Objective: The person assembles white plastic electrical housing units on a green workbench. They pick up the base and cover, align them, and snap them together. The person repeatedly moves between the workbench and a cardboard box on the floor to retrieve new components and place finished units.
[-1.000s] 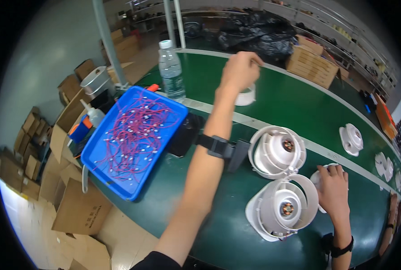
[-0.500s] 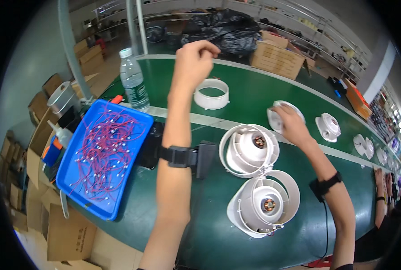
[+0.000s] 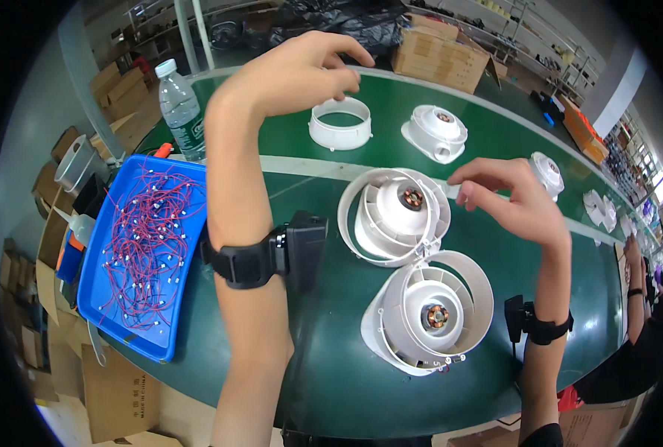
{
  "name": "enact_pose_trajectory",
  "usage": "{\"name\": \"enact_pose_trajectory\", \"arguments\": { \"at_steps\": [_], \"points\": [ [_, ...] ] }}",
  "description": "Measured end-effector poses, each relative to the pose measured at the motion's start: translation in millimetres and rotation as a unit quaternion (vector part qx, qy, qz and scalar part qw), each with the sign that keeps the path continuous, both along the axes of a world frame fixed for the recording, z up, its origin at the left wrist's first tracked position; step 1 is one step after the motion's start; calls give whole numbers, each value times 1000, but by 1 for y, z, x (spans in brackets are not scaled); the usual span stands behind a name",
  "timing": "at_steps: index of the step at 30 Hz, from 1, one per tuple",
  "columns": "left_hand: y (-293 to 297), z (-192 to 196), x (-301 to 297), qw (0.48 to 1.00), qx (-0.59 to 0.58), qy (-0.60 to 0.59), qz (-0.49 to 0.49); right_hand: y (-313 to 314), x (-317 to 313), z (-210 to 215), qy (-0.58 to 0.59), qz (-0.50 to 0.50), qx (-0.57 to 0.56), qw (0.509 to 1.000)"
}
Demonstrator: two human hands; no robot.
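My left hand [image 3: 301, 71] hangs in the air over the far strip of the green bench, fingers loosely curled and apart, holding nothing. Below its fingertips stands a white plastic ring [image 3: 340, 136]. My right hand [image 3: 514, 195] is open too, thumb and fingers apart, just right of a white fan housing [image 3: 382, 223] with a copper-wound motor in its middle. A second such housing [image 3: 402, 331] sits nearer to me, touching the first. Beyond my right hand, a smaller white motor cover [image 3: 434, 138] rests on the far strip. Another white cover [image 3: 546, 170] is partly behind my right wrist.
A blue tray [image 3: 85, 298] of red and purple wires with white connectors lies at left, with a water bottle [image 3: 181, 112] behind it. A cardboard box [image 3: 439, 59] stands past the bench. More white parts [image 3: 599, 210] and another person's arm [image 3: 634, 283] are at right.
My right hand has let go of the white motor cover, which now sits farther away and to the left. That hand has come back toward me; my left hand has shifted left. The view has moved slightly.
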State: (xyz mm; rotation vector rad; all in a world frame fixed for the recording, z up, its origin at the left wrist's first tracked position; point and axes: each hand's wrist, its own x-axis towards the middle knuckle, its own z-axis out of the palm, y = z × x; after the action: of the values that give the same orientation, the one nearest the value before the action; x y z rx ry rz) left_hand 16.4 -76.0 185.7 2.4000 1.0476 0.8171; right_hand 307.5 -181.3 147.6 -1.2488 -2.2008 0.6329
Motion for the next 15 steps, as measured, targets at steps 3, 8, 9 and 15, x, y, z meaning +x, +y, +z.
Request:
{"name": "enact_pose_trajectory", "arguments": {
  "at_steps": [3, 8, 9, 15],
  "points": [
    [-37, 16, 23, 996, -18, 61, -65, -27, -5, 15, -50, 72, -11, 996],
    [-75, 24, 57, 986, 22, 83, -141, -43, -8, 8, -258, 42, -70, 963],
    [-80, 24, 61, 984, 22, 97, -146, -41, -3, 1, -294, 41, -68, 953],
    [-98, 24, 74, 981, 41, 141, -125, -47, 23, 9, -190, 79, 91, 974]
  ]
}}
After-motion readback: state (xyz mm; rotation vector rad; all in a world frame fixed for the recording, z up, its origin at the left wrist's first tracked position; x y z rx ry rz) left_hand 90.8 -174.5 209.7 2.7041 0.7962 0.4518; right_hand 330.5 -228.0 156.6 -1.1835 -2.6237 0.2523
